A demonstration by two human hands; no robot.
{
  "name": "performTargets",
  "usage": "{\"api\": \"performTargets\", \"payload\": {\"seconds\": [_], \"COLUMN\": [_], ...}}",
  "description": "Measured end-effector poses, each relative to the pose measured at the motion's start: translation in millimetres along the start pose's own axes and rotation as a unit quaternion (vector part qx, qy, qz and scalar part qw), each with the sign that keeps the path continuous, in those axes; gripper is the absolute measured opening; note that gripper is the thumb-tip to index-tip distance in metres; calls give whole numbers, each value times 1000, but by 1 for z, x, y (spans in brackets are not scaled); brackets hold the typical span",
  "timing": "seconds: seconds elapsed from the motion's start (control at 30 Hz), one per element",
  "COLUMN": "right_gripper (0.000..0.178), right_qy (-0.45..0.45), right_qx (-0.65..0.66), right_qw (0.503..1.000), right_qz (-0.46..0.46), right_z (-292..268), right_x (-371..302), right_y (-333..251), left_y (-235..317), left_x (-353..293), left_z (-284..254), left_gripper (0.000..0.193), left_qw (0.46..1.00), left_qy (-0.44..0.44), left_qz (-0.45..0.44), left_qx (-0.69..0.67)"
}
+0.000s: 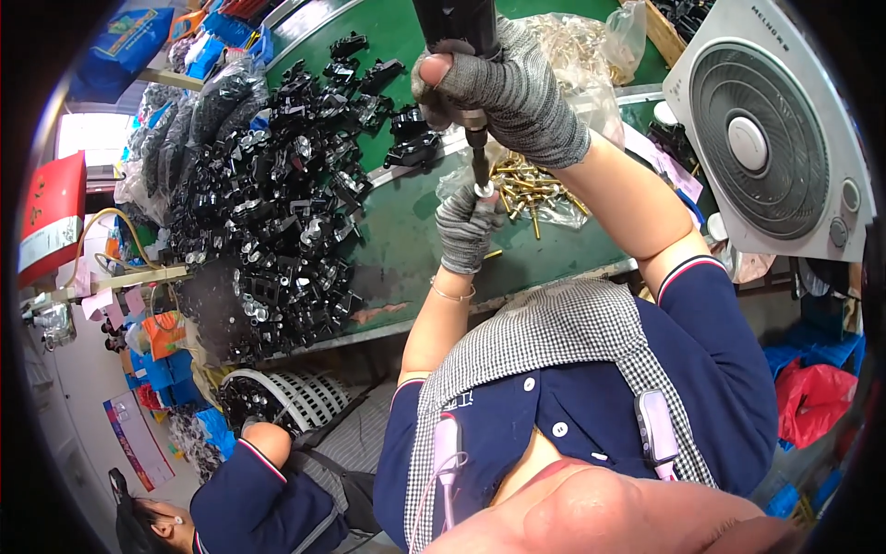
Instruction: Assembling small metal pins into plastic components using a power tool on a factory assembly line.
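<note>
My right hand (pixel 517 97), in a grey knit glove with a bare thumb tip, is wrapped round a black power screwdriver (pixel 459 26) that points down. Below it my left hand (pixel 464 226), gloved alike, has its fingers closed on a small piece with a white round end (pixel 484 190). The driver's bit (pixel 480 164) meets that white end; the rest of the piece is hidden by the fingers. Just right of my left hand lie several brass-coloured screws (pixel 535 189) on clear plastic, and one more rests near the wrist.
A large heap of black moulded parts (pixel 268 212) covers the green bench (pixel 406 286) on the left. Farther back lies a clear bag of fasteners (pixel 563 55). A grey box fan (pixel 766 138) stands at right. Another person (pixel 263 499) works at lower left beside a white basket (pixel 309 399).
</note>
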State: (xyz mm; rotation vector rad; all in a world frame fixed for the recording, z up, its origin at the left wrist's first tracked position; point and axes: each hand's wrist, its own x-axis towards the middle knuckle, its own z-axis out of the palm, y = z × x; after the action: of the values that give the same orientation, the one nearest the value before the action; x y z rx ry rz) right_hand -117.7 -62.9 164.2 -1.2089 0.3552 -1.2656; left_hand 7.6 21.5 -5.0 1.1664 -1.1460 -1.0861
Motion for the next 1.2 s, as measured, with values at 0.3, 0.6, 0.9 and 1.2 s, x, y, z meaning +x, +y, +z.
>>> {"api": "performTargets", "payload": {"seconds": [0.3, 0.6, 0.9, 1.2], "right_gripper": [39, 39, 40, 27], "right_qy": [30, 29, 33, -8], "right_qx": [-2, -52, -152, -320], "right_qw": [999, 995, 983, 944], "right_qz": [-14, -82, -96, -80], "right_z": [-5, -19, -47, -86], "right_x": [6, 12, 17, -97], "right_y": [7, 20, 11, 27], "left_y": [7, 6, 11, -40], "left_x": [27, 39, 27, -54], "left_z": [12, 22, -11, -54], "left_gripper": [6, 8, 32, 21], "left_qw": [995, 995, 939, 763], "left_qy": [-2, -10, -96, -198], "left_qz": [-90, -92, -50, 52], "left_qx": [-37, -39, 327, 613]}}
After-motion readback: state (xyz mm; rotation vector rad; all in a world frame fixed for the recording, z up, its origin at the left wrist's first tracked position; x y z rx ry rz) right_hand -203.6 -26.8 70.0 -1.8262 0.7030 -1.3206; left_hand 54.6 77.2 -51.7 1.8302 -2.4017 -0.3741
